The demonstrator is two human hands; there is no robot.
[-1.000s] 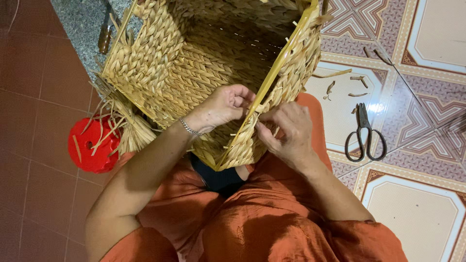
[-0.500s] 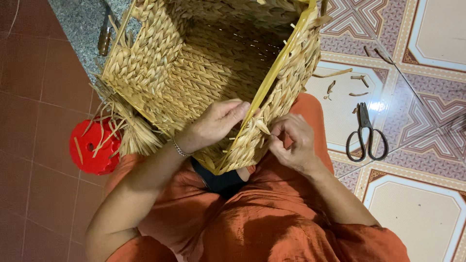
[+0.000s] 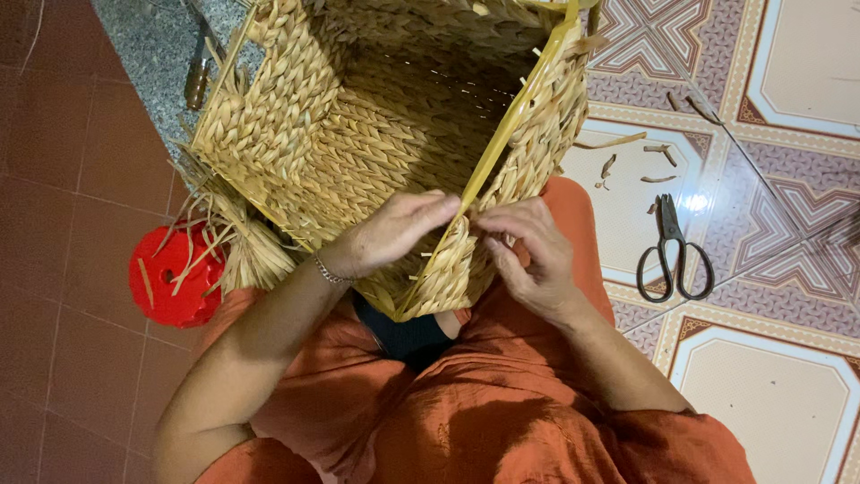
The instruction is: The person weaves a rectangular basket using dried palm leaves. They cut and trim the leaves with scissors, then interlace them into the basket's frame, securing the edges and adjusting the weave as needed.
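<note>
From my feed I see two kinds of floor: plain red-brown tiles [image 3: 54, 296] on the left and glossy cream tiles with purple star patterns [image 3: 788, 161] on the right, where a bright glare of light reflects. A speckled grey stone slab [image 3: 148, 54] runs along the top left.

Both forearms are angling inward over the lap. The left hand [image 3: 394, 235] is lying palm-down with fingers extended (a bracelet circling its wrist). The right hand [image 3: 528, 251] is curling its fingers, fingertips nearly meeting the left's.
</note>
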